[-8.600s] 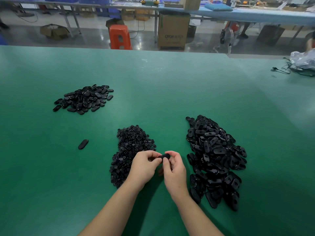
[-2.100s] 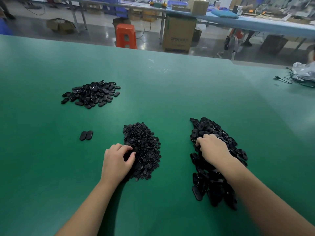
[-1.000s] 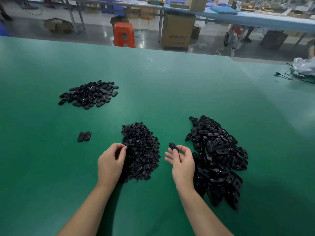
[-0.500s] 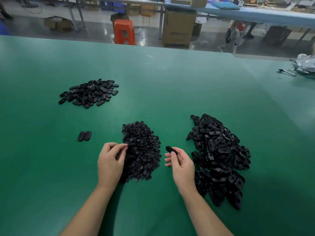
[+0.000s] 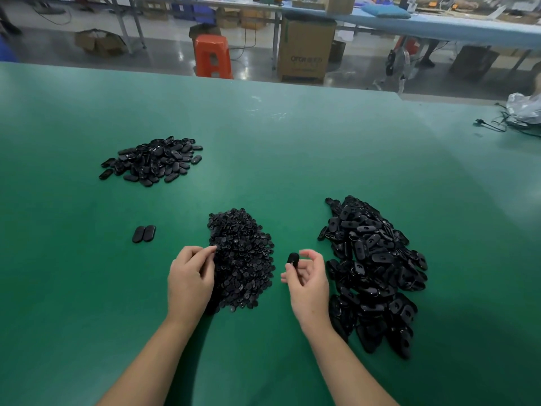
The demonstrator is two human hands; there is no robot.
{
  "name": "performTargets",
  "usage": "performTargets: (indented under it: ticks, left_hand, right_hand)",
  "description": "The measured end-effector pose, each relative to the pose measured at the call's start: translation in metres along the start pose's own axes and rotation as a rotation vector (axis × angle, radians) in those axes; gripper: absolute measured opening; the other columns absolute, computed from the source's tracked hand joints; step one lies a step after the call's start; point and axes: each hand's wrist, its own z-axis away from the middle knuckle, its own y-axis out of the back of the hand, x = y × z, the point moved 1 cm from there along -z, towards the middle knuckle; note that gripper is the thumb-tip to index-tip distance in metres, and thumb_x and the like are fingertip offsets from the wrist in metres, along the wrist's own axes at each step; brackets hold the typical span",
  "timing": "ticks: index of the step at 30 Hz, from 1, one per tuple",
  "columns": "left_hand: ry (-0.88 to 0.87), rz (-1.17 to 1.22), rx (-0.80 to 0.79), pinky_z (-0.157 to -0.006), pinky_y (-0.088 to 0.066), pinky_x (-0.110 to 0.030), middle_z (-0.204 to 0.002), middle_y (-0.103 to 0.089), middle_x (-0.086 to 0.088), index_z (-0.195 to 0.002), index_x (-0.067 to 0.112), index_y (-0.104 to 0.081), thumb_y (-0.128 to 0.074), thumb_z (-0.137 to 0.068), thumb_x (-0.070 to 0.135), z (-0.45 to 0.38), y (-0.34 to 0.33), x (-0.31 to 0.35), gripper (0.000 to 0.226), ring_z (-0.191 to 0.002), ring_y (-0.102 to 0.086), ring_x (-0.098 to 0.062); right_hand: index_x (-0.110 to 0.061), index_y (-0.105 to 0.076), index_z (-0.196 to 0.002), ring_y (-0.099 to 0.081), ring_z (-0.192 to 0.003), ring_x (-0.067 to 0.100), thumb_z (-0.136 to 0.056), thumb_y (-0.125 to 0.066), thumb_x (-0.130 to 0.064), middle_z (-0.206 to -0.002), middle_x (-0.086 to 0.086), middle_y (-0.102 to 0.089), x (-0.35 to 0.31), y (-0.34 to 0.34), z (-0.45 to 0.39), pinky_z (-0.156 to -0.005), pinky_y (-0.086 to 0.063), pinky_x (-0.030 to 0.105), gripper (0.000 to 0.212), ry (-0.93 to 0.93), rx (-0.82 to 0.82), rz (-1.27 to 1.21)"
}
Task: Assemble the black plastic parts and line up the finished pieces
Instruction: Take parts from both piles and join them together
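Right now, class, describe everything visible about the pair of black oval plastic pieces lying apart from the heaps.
The pair of black oval plastic pieces lies flat on the green table, side by side and touching along their long edges. They look smooth and slightly glossy. Neither hand touches them; they sit left of the middle heap.

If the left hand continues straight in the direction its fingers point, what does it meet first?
Probably the middle pile of small black parts: the left hand has its fingertips already at the pile's left edge, pointing into it. Actual contact is unclear.
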Motion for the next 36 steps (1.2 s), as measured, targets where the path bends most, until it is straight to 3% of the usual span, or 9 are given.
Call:
performTargets:
  ticks: [2, 5, 8, 10, 13, 20, 25, 31, 36]
  left_hand:
    - [-0.007, 0.003, 0.008, -0.069, -0.051, -0.037, -0.091, -0.058, 0.002, -0.111, 0.009, -0.077, -0.069, -0.091, 0.001, 0.0, 0.001, 0.002, 0.023, -0.077, -0.055, -0.018]
    - [-0.036, 0.045, 0.009, -0.075, -0.046, -0.017, -0.092, -0.06, 0.004, -0.108, 0.012, -0.078, -0.071, -0.09, 0.002, 0.0, 0.002, 0.015, 0.022, -0.082, -0.056, -0.007]
    - [0.019, 0.183, -0.08, -0.075, -0.043, -0.005, -0.092, -0.068, 0.016, -0.104, 0.021, -0.079, -0.071, -0.091, 0.006, -0.002, -0.002, 0.039, 0.022, -0.087, -0.063, 0.002]
    - [0.162, 0.322, -0.151, -0.067, -0.043, -0.006, -0.081, -0.071, 0.019, -0.097, 0.028, -0.08, -0.072, -0.091, 0.011, -0.005, -0.008, 0.055, 0.02, -0.073, -0.063, 0.005]
    - [0.361, 0.522, -0.29, -0.044, -0.032, -0.015, -0.05, -0.057, 0.014, -0.087, 0.03, -0.08, -0.07, -0.092, 0.013, -0.005, -0.019, 0.073, 0.021, -0.044, -0.038, -0.003]
    - [0.493, 0.677, -0.483, -0.049, -0.038, -0.02, -0.054, -0.056, 0.006, -0.092, 0.021, -0.08, -0.065, -0.095, 0.01, 0.001, -0.03, 0.093, 0.019, -0.05, -0.042, -0.012]
    - [0.58, 0.757, -0.461, -0.047, -0.044, -0.02, -0.053, -0.059, -0.002, -0.097, 0.008, -0.077, -0.068, -0.091, 0.0, -0.002, -0.033, 0.094, 0.013, -0.044, -0.048, -0.012]
    - [0.675, 0.758, -0.454, -0.041, -0.042, -0.021, -0.054, -0.061, -0.004, -0.088, 0.002, -0.073, -0.075, -0.086, 0.0, -0.004, -0.04, 0.094, 0.003, -0.039, -0.047, -0.011]
    - [0.653, 0.679, -0.429, -0.04, -0.04, -0.02, -0.052, -0.061, 0.0, -0.083, 0.005, -0.075, -0.074, -0.087, 0.0, -0.004, -0.046, 0.096, 0.006, -0.038, -0.047, -0.01]
  right_hand:
    - [-0.037, -0.053, -0.127, -0.072, -0.083, 0.011, -0.099, -0.062, -0.009, -0.091, -0.004, -0.065, 0.0, -0.001, 0.001, -0.08, -0.059, 0.024, 0.041, 0.015, -0.026, 0.001]
    - [-0.037, -0.064, -0.109, -0.074, -0.082, 0.009, -0.099, -0.062, -0.009, -0.089, -0.004, -0.071, 0.0, 0.0, 0.001, -0.074, -0.057, 0.021, 0.03, 0.02, -0.019, 0.013]
    - [-0.022, -0.059, -0.099, -0.076, -0.081, 0.01, -0.1, -0.061, -0.01, -0.087, 0.001, -0.076, 0.001, 0.0, 0.0, -0.074, -0.06, 0.023, 0.012, 0.015, 0.014, -0.028]
    - [-0.019, -0.056, -0.098, -0.076, -0.082, 0.01, -0.101, -0.06, -0.013, -0.086, -0.004, -0.077, 0.001, -0.001, -0.001, -0.078, -0.061, 0.031, 0.008, 0.024, 0.02, -0.013]
    - [-0.023, -0.056, -0.1, -0.076, -0.083, 0.011, -0.104, -0.053, -0.014, -0.089, -0.012, -0.076, 0.002, -0.001, -0.002, -0.085, -0.06, 0.042, 0.01, 0.016, 0.009, -0.009]
    - [-0.031, -0.062, -0.106, -0.075, -0.08, 0.012, -0.108, -0.043, -0.017, -0.088, -0.017, -0.076, -0.001, 0.0, 0.0, -0.087, -0.059, 0.046, 0.023, -0.027, 0.002, 0.006]
    - [-0.028, -0.061, -0.1, -0.074, -0.071, 0.015, -0.109, -0.043, -0.018, -0.088, -0.014, -0.075, -0.001, 0.001, -0.001, -0.073, -0.058, 0.041, 0.022, -0.024, 0.026, 0.007]
    - [-0.027, -0.06, -0.1, -0.073, -0.069, 0.019, -0.108, -0.043, -0.018, -0.085, -0.006, -0.075, -0.001, 0.001, -0.001, -0.076, -0.059, 0.053, 0.021, -0.029, 0.031, -0.009]
    - [-0.029, -0.061, -0.1, -0.073, -0.07, 0.018, -0.108, -0.045, -0.017, -0.085, -0.009, -0.075, -0.002, 0.001, -0.001, -0.075, -0.06, 0.049, 0.021, -0.025, 0.028, 0.012]
